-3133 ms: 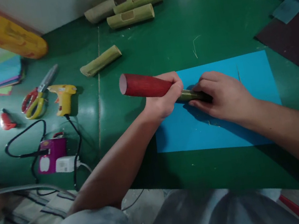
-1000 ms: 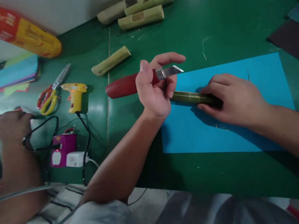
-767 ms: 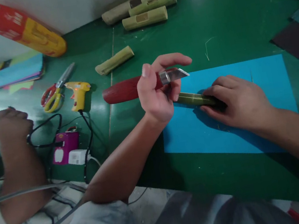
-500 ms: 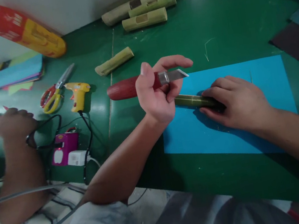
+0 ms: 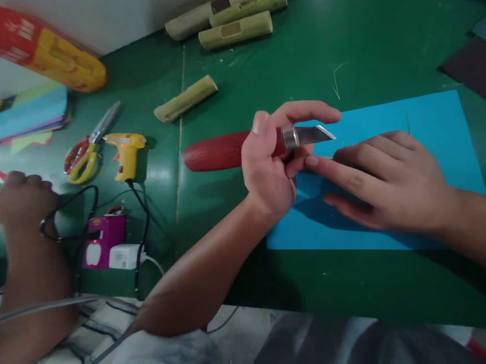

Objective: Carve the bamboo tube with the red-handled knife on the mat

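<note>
Craft workshop, my read. The green tabletop (image 5: 339, 35) carries slotted bamboo sections (image 5: 235, 30), a yellow glue gun (image 5: 126, 152) with its cable running toward the plug adapters (image 5: 103, 236), scissors (image 5: 88, 147), a stack of coloured paper (image 5: 22, 116) and a blue sheet (image 5: 437, 118). I've got a red-handled knife (image 5: 219, 152) in my left hand (image 5: 269, 171). Another person's hand (image 5: 17, 198) is at the same tabletop, to my left.

Bench (image 5: 353, 33): dark green top with scattered pale flecks, filling most of the view.
Seam (image 5: 179, 149): thin pale line across the top, running from the far edge toward the near edge.
Wall (image 5: 125, 6): plain, pale grey-white, meeting the bench's far edge at upper left.
Floor (image 5: 250, 333): grey and concrete-like, showing below the near edge.
Light: dim overall, with a soft glare patch (image 5: 156, 178) on the top, left of the seam.
</note>
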### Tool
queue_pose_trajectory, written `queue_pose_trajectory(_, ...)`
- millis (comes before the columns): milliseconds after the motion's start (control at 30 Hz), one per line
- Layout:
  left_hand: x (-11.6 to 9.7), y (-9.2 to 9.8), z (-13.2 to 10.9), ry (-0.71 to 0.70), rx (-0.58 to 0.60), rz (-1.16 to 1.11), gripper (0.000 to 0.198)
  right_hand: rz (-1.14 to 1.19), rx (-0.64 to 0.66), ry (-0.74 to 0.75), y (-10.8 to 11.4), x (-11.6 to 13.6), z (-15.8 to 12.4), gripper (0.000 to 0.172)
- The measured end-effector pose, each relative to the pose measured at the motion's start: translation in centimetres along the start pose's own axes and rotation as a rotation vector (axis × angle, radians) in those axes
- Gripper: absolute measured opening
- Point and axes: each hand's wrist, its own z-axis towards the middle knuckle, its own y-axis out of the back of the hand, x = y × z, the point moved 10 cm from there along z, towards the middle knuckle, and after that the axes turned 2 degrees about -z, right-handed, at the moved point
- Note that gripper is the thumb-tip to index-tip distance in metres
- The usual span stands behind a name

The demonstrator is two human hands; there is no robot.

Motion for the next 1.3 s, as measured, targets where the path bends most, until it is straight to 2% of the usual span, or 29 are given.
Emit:
queue_pose_trajectory(200, -0.3, -0.3, -0.2, 0.025, 0.0, 0.042, 0.092, 0.02, 0.005, 0.014, -0.2, 0.0, -0.2, 0.043)
queue_pose_trajectory(367, -1.8, -1.1, -0.6, -0.042, 0.062, -0.038, 0.089, 0.036, 0.002, -0.02, -0.1, 0.0, -0.1, 0.04)
queue_pose_trajectory(467, -1.5, -1.2, -0.8, 0.009, 0.054, 0.02, 0.078, 0.046, 0.029, -0.037, -0.3, 0.0, -0.1, 0.039)
queue_pose_trajectory(500, -1.0, -1.6, -0.8, 0.055, 0.093, 0.037, 0.072, 0.047, 0.038, -0.038, -0.4, 0.0, -0.1, 0.039)
queue_pose_trajectory(567, -1.7, -1.0, -0.7, -0.019, 0.027, -0.018, 0.074, 0.044, 0.043, -0.045, -0.4, 0.0, -0.2, 0.038)
queue_pose_trajectory(633, -1.7, -1.1, -0.6, -0.021, 0.038, -0.057, 0.072, 0.046, 0.063, -0.055, -0.5, -0.1, -0.4, 0.039)
queue_pose_trajectory(700, -0.5, -1.6, -0.5, 0.078, 0.097, -0.053, 0.061, 0.063, 0.089, -0.064, -0.7, -0.2, -0.6, 0.04)
queue_pose_trajectory(733, -0.6, -1.7, -0.4, 0.05, 0.11, -0.076, 0.061, 0.074, 0.091, -0.066, -0.7, -0.2, -0.6, 0.04)
queue_pose_trajectory(767, -1.6, -1.8, -0.4, -0.07, 0.129, -0.135, 0.069, 0.083, 0.087, -0.066, -0.6, -0.2, -0.6, 0.04)
queue_pose_trajectory(833, -2.1, -1.9, -0.5, -0.171, 0.147, -0.124, 0.081, 0.086, 0.064, -0.057, -0.4, -0.1, -0.5, 0.038)
queue_pose_trajectory(900, -2.0, -1.7, -0.5, -0.214, 0.126, -0.103, 0.084, 0.072, 0.042, -0.048, -0.2, 0.0, -0.3, 0.036)
queue_pose_trajectory(967, -1.7, -1.8, -0.4, -0.21, 0.126, -0.081, 0.085, 0.066, 0.025, -0.045, -0.1, 0.0, -0.2, 0.036)
queue_pose_trajectory(1000, -1.7, -1.4, -0.4, -0.219, 0.086, -0.076, 0.085, 0.068, 0.019, -0.046, -0.1, 0.0, -0.2, 0.036)
queue_pose_trajectory(1300, -1.1, -1.2, 0.0, -0.147, 0.101, -0.035, 0.087, 0.034, 0.042, -0.051, -0.3, -0.1, -0.3, 0.037)
